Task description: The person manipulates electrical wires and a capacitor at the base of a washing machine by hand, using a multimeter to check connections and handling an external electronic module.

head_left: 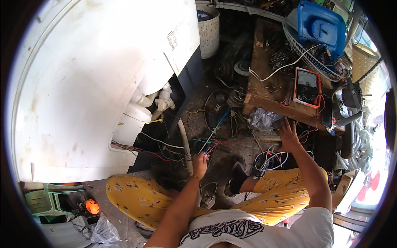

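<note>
My left hand (200, 165) is closed around a bundle of thin coloured wires (211, 148), low over the floor between my knees. Right at its fingertips begins a long thin shaft with a blue handle, like a screwdriver (223, 116); whether the fingers also grip it I cannot tell. My right hand (290, 137) is open, fingers spread, beside a crumpled clear plastic bag (264, 119) below the bench's front edge. The large white appliance body (95, 95) lies tilted at left. A white plastic valve (165, 98) and more wires (136, 148) come out of its openings.
A wooden bench (264, 72) at right bears an orange-and-black analog multimeter (307, 87), loose screws, and a white wire rack (308, 58) with a blue plastic part (324, 29). Coiled white cable (269, 159) lies on the floor. A perforated drum (209, 35) stands behind.
</note>
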Motion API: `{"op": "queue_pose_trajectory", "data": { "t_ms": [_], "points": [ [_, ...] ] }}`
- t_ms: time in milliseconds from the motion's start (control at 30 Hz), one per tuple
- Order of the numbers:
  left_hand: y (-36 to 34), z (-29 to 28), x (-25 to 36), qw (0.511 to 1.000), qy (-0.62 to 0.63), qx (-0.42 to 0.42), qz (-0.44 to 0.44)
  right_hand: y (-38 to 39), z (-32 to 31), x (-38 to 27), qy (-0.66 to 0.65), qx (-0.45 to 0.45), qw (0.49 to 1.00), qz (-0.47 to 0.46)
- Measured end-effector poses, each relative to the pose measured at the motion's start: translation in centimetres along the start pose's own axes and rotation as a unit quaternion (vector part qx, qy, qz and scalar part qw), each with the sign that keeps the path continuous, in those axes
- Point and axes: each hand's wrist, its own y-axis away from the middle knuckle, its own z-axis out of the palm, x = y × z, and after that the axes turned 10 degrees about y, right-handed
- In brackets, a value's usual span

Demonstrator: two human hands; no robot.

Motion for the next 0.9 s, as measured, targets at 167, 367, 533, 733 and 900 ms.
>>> {"op": "queue_pose_trajectory", "data": {
  "t_ms": [167,367,533,733,900],
  "points": [
    [-0.7,1.0,2.5,0.999,0.039,-0.004,0.008,1.3,-1.5,0.4,-0.078,-0.006,0.996,0.045],
    [-1.0,0.6,4.4,0.99,0.131,-0.009,-0.044,0.8,-1.4,-1.5,-0.113,0.167,0.975,0.095],
    [-1.6,-0.1,7.5,0.999,0.029,0.02,0.024,1.1,-2.3,-4.8,-0.305,0.029,0.937,0.17],
    [-1.7,1.4,9.9,0.999,-0.011,0.021,0.035,1.4,-1.6,-6.7,-0.438,-0.073,0.883,0.153],
    [-2.4,1.1,8.9,0.996,-0.068,0.007,0.063,0.4,-4.2,-8.3,-0.393,-0.051,0.907,0.145]
  ]
}}
